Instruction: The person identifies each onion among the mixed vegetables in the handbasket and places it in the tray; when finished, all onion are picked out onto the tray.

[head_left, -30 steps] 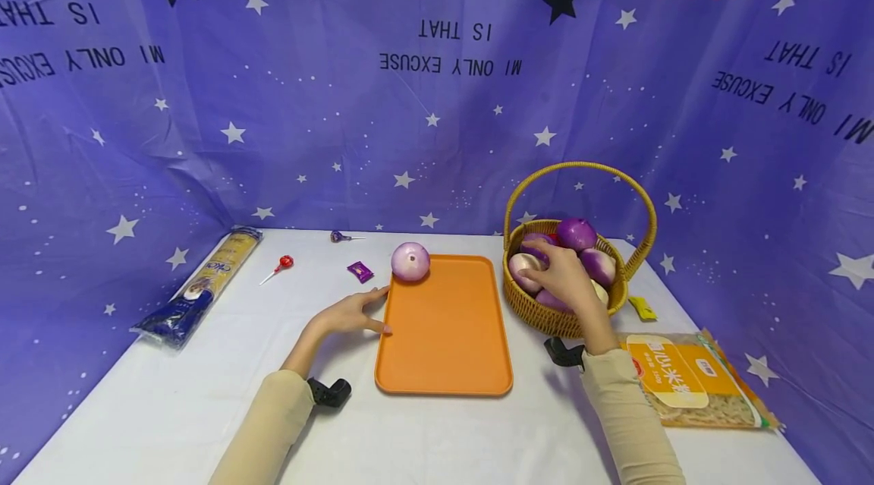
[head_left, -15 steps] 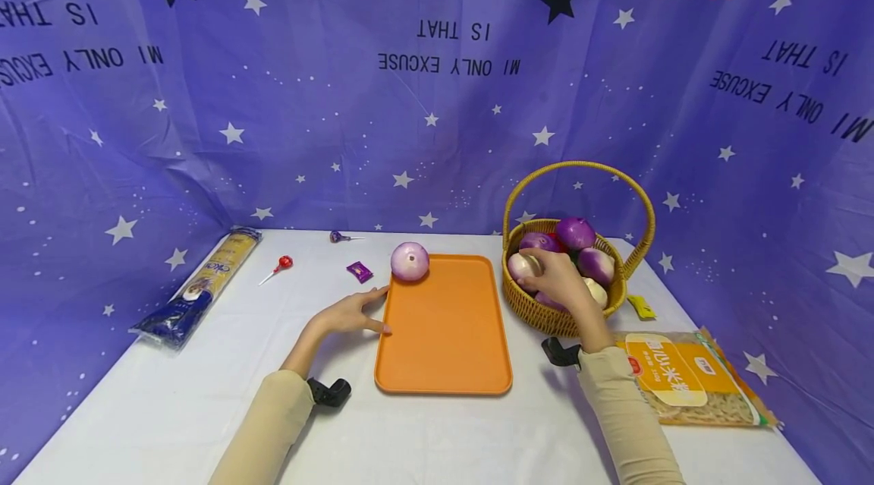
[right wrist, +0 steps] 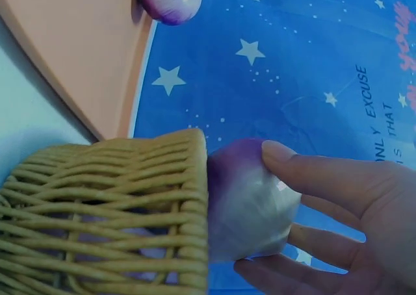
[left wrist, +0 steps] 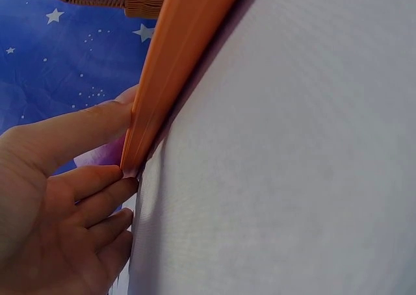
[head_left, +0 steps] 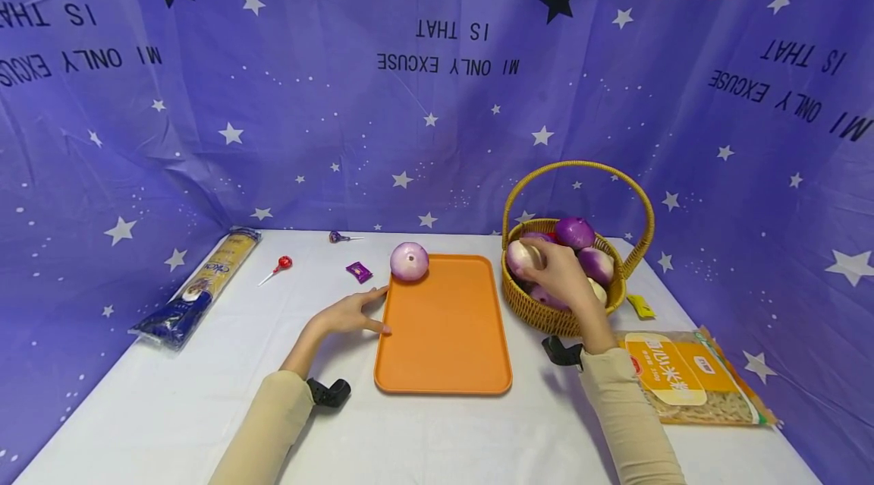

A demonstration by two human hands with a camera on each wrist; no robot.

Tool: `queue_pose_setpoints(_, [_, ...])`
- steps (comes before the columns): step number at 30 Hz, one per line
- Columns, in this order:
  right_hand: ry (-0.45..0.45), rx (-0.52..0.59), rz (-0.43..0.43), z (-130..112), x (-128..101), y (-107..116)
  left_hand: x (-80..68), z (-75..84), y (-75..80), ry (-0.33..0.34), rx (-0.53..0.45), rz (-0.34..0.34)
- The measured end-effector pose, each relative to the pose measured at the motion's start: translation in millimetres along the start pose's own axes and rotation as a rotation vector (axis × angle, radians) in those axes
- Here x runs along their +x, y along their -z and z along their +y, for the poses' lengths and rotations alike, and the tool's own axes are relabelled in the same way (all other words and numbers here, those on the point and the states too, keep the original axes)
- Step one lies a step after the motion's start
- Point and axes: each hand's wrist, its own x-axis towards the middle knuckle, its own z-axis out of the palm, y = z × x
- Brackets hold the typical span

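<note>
In the head view my right hand [head_left: 563, 276] grips a purple-and-white onion [head_left: 522, 257] at the left side of a wicker basket [head_left: 539, 316]. The right wrist view shows thumb and fingers around this onion [right wrist: 250, 201], which sticks up past the basket rim. More onions [head_left: 576, 233] lie in the basket. My left hand [head_left: 348, 313] touches the left edge of an orange tray [head_left: 444, 333], its fingers and thumb spread along the rim. A single onion [head_left: 410, 262] rests at the tray's far left corner.
On the left lie a long noodle packet [head_left: 205, 284], a red lollipop [head_left: 278, 267], a purple lollipop [head_left: 337, 237] and a purple candy [head_left: 359, 272]. A yellow candy [head_left: 641, 307] and an orange food packet [head_left: 696, 379] are on the right. The basket's tall handle [head_left: 580, 164] arches above it.
My right hand has closed around the white-and-purple onion and raised it a little within the basket. My left hand and the tray have stayed put.
</note>
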Motion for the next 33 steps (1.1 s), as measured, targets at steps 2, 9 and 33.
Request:
queue_pose_setpoints(2, [0.01, 0.018, 0.01, -3.3, 0.7, -0.5, -0.2, -0.1, 0.4, 0.0, -0.001, 0.0])
queue_pose_setpoints(9, [0.095, 0.046, 0.081, -15.4, 2.7, -5.5, -0.2, -1.1, 1.0, 0.0, -0.009, 0.004])
queue_pose_setpoints(33, [0.177, 0.091, -0.153, -43.2, 48.7, -86.7, -0.1, 0.1, -1.8, 0.022, -0.009, 0.015])
